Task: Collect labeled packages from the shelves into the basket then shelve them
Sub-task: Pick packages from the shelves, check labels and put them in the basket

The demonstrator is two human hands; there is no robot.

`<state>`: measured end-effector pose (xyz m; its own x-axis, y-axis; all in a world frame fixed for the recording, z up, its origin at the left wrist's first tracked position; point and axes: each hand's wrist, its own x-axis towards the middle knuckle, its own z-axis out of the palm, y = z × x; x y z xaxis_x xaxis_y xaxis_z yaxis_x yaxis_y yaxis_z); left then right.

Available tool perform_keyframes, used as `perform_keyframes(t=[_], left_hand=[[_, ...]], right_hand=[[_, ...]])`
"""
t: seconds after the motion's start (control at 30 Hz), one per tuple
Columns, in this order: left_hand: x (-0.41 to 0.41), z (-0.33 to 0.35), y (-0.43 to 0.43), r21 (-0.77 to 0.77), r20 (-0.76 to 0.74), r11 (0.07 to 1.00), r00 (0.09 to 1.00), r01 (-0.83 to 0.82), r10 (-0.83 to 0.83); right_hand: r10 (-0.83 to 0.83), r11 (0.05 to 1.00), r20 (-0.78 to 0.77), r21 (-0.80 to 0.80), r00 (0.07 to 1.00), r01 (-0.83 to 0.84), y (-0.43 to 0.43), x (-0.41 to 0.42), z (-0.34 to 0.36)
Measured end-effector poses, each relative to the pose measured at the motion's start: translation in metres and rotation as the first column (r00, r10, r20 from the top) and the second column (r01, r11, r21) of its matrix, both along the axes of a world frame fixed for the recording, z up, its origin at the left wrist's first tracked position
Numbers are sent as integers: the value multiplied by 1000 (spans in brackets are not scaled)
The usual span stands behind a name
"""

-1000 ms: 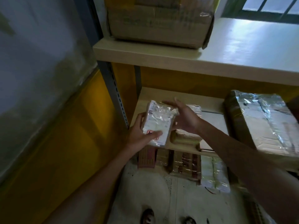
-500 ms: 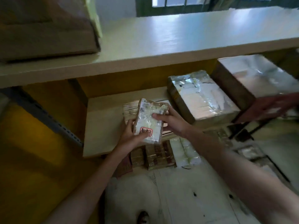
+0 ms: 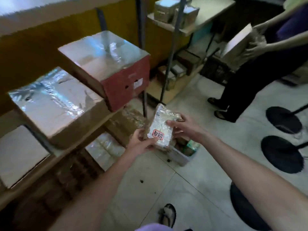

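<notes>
I'd say I'm in the collecting half of the job here. Both hands are on one small flat packet in crinkly clear wrap with a red-bordered label (image 3: 160, 130). It's held up in the air just out from the foil-topped cardboard boxes (image 3: 55, 104), not resting on anything.

My left hand (image 3: 139, 143) has its fingers curled under the lower-left corner with the thumb on the front. My right hand (image 3: 180, 128) grips the right edge, fingers wrapped behind.

Right below the packet there's a pale rectangular basket (image 3: 180, 158) on the tiled floor (image 3: 191, 189), with a green-wrapped item (image 3: 192, 145) already in it.

Next move as I read it: bring the packet down, tip it flat so it drops in beside the green one, then let go with both hands. I'd also keep an eye on the other person (image 3: 250, 77) standing off to the right.
</notes>
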<state>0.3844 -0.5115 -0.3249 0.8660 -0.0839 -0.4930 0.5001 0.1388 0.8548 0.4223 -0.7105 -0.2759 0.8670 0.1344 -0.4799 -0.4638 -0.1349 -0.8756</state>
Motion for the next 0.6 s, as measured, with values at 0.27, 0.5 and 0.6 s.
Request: perform_keyframes(t=[0.27,0.5,0.6], left_hand=[[52,-65,-136,74,-146,997,988,-38,49],[106,-150,-180,299,-185,928,967,223,-173],[131,-192,-192,423,-170,834,935,355,-312]], right_hand=[[-331,936,-75,-156,941,317,-141,-1,-71],[-321,927,-238,-275,917,253,-170,-1,-185],[-263,941,-256,-281,930,189,-175,9,-228]])
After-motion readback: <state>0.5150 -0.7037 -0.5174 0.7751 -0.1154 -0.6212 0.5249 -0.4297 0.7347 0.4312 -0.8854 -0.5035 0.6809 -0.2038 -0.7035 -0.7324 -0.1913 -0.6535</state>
